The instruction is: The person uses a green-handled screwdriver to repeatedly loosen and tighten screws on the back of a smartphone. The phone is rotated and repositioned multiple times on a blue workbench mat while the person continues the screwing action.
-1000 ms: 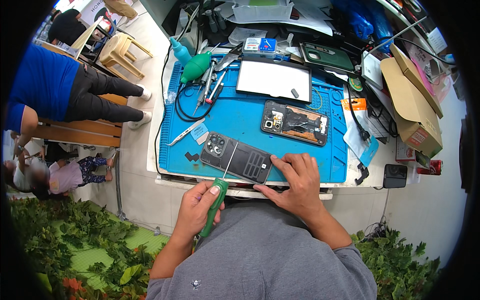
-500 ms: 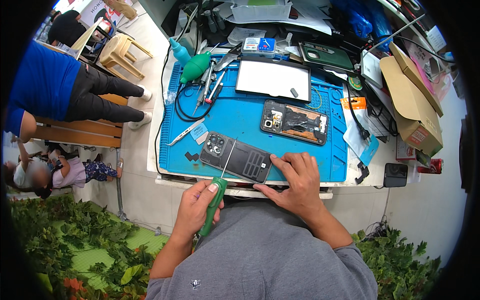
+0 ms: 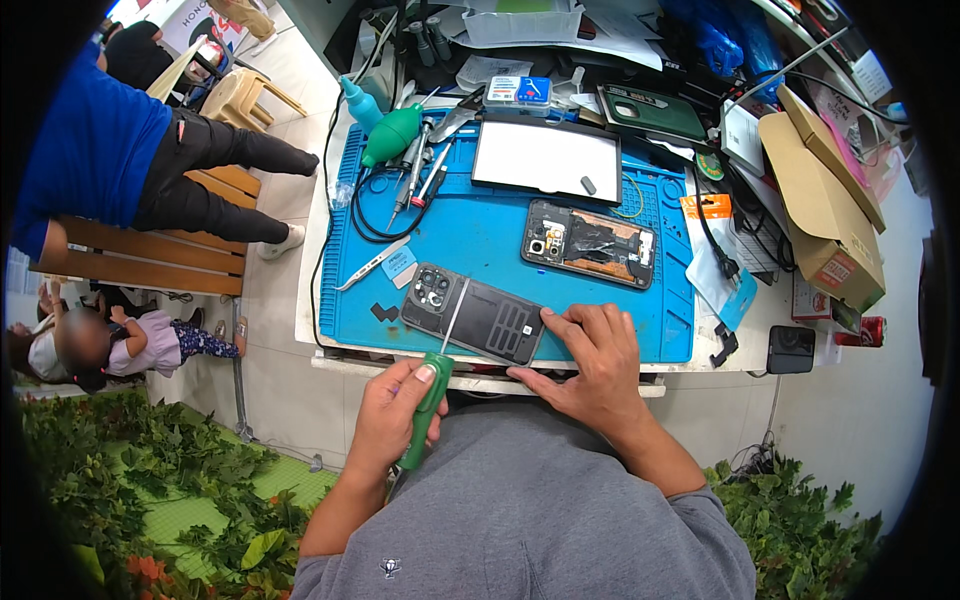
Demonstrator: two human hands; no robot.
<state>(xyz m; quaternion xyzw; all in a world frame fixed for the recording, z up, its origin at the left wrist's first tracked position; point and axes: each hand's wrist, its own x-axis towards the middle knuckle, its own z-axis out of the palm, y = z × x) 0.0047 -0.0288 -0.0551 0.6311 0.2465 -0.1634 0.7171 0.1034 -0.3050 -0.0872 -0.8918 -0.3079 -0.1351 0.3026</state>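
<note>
The dark phone point(image 3: 473, 315) lies on the blue mat point(image 3: 480, 235). Your left hand point(image 3: 392, 412) grips a green screwdriver point(image 3: 428, 398), its tip on the phone. Your right hand point(image 3: 592, 362) rests open, fingers holding the phone's corner.

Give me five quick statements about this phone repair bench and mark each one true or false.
1. The left hand holds a green-handled screwdriver. True.
2. The right hand rests on the opened phone with its insides showing. False: it presses the dark phone at the mat's near edge; the opened phone lies apart, farther back.
3. The work mat is red. False: it is blue.
4. A white rectangular panel lies at the back of the mat. True.
5. The cardboard box sits to the person's left. False: it is on the right.
</note>
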